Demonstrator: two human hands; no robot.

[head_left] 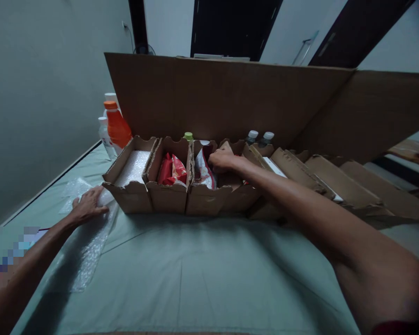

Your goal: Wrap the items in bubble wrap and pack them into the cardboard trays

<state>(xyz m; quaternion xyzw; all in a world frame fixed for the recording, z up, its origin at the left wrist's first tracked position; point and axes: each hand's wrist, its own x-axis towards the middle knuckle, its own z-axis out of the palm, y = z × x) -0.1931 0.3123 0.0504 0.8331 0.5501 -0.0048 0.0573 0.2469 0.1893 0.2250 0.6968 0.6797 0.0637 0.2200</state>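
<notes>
My left hand lies with fingers outstretched on a sheet of bubble wrap, beside the leftmost cardboard box. Bubble wrap also fills that box. My right hand is closed at the third box, touching or right beside a silver-and-red packet that stands tilted inside. Its fingertips are partly hidden, so what they grip does not show. Red packets sit in the second box, between my two hands.
More open cardboard boxes continue the row to the right, partly behind my right arm. A tall cardboard panel stands behind. An orange bottle and clear bottle are at the left; white-capped bottles stand behind the row. Green cloth covers the surface.
</notes>
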